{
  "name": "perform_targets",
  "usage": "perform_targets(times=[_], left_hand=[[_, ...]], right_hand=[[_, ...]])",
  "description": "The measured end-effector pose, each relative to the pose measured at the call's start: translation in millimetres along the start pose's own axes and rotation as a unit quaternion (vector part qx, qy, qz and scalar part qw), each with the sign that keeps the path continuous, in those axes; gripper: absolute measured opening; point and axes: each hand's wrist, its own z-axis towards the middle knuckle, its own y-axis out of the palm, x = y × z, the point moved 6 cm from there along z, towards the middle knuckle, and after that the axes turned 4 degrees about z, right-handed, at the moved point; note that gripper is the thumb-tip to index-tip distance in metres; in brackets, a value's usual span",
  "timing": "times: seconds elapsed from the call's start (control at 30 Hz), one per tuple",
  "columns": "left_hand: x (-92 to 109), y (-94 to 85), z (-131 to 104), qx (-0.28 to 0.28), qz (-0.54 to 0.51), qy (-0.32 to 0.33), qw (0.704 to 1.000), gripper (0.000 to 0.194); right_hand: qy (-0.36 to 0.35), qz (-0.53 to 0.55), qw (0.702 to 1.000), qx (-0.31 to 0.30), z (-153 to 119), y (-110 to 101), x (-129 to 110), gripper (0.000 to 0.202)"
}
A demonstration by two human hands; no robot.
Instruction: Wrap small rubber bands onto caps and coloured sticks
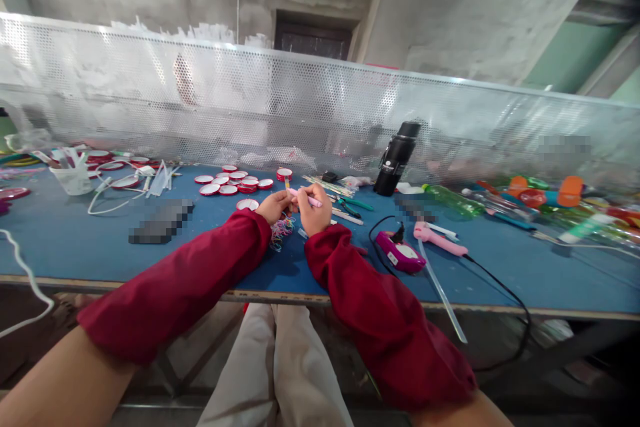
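Observation:
My right hand [315,213] is closed round a pink pen-like tool [311,201], which slants across its fingers. Beside it, nearly touching, my left hand [275,207] pinches a small thin yellowish piece [287,184] that points upward. Both hands are just above the blue table [225,253]. Under them lies a bundle of colourful thin strings [283,232]. Behind my left hand are several round red-rimmed white discs [239,177], with one more disc [247,205] close to the wrist.
A black bottle [397,160] leans at the back. Right of my arms are a purple device [400,252] and a pink glue gun [440,239]. Green-handled pliers [355,203] lie nearer. At left stand a white cup [73,179] and a dark blurred object [161,221]. A metal mesh [225,107] spans the back.

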Motion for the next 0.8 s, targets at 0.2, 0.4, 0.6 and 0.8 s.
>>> perform_targets(times=[0.2, 0.4, 0.6, 0.8], left_hand=[[1.3, -1.2, -0.2, 0.013, 0.01, -0.004, 1.0, 0.026], [0.0, 0.3, 0.3, 0.002, -0.001, 0.002, 1.0, 0.026], [-0.5, -1.8, 0.3, 0.009, 0.009, -0.001, 1.0, 0.025], [-0.1, -0.3, 0.1, 0.004, 0.016, 0.003, 1.0, 0.025]], right_hand=[[0.01, -0.003, 1.0, 0.026, 1.2, -5.6, -0.5, 0.019], [-0.004, 0.001, 1.0, 0.001, -0.2, 0.1, 0.3, 0.022], [0.008, -0.007, 1.0, 0.023, 1.1, -4.1, 2.2, 0.02], [-0.004, -0.01, 1.0, 0.006, 0.5, -1.0, -0.4, 0.021]])
